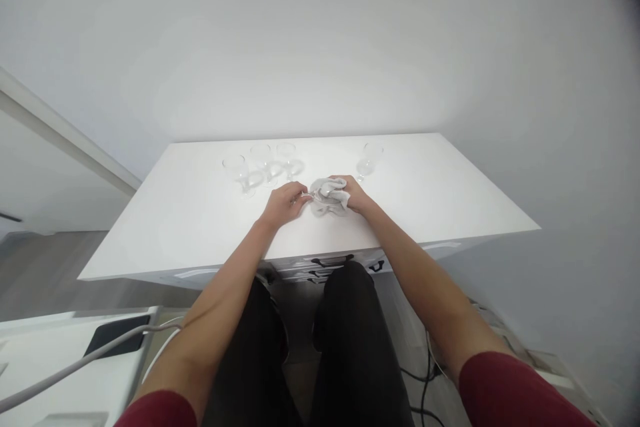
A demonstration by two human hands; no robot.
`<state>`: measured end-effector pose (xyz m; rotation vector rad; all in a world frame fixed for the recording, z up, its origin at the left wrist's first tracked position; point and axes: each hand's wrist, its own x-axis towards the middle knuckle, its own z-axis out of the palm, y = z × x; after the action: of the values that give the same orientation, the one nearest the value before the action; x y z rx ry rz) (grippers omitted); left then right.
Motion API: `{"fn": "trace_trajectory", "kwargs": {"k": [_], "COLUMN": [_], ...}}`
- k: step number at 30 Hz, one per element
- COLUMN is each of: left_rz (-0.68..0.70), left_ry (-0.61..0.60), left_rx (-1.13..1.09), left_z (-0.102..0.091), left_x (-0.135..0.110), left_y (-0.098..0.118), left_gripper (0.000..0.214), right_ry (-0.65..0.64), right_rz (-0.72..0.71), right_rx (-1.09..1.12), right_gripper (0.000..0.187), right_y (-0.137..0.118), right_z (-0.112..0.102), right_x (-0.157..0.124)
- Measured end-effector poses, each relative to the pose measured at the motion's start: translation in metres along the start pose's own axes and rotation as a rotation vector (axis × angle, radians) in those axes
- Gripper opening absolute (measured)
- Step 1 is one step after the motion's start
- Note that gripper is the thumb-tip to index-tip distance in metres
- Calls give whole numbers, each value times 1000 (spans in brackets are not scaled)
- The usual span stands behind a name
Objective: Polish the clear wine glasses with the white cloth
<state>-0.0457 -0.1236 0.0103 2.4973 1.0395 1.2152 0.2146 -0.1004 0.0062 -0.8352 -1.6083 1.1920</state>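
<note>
Near the middle of the white tabletop point(200, 213), my left hand point(286, 205) pinches the foot end of a clear stemmed glass point(309, 195). The glass lies sideways, its stem pointing right into a white cloth point(330, 197) that covers most of the bowl. Fingers of my right hand point(356, 193) are closed around the cloth from the right, partly hidden by its folds. Behind my left hand stand three clear stemmed glasses, the leftmost glass point(235, 165), the middle glass point(261, 155) and another glass point(287, 152). One more glass point(367, 163) stands beyond my right hand.
A plain wall point(310, 47) rises behind the table. Dark drawer handles point(333, 260) show under its front edge, close to my knees. Lower left, a white surface point(45, 373) carries a black pad and a grey cable. Black cables point(425, 380) lie on the floor at right.
</note>
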Motion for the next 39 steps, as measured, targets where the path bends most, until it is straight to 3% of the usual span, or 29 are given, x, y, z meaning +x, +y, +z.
{"fn": "trace_trajectory", "kwargs": {"k": [7, 12, 15, 21, 25, 28, 32, 39], "left_rz": [100, 79, 60, 46, 38, 87, 108, 12], "left_ry": [-12, 62, 121, 128, 13, 11, 71, 47], "left_rx": [25, -20, -3, -88, -156, -150, -135, -224], "left_z": [3, 2, 1, -1, -2, -2, -1, 1], "left_x": [0, 0, 1, 6, 7, 6, 7, 7], "left_y": [-2, 0, 0, 2, 2, 1, 2, 1], "left_gripper": [29, 25, 23, 23, 24, 22, 20, 22], "right_ry": [-209, -63, -38, 76, 82, 85, -64, -42], "right_rz": [-131, -9, 24, -50, -153, -45, 124, -109], "right_rx": [159, 82, 88, 82, 112, 177, 186, 123], "right_gripper": [26, 44, 53, 41, 31, 36, 44, 33], "right_y": [5, 3, 3, 4, 1, -1, -3, -1], "right_z": [-4, -2, -1, -4, -4, -1, 3, -2], "right_x": [0, 1, 3, 1, -1, 0, 1, -2]}}
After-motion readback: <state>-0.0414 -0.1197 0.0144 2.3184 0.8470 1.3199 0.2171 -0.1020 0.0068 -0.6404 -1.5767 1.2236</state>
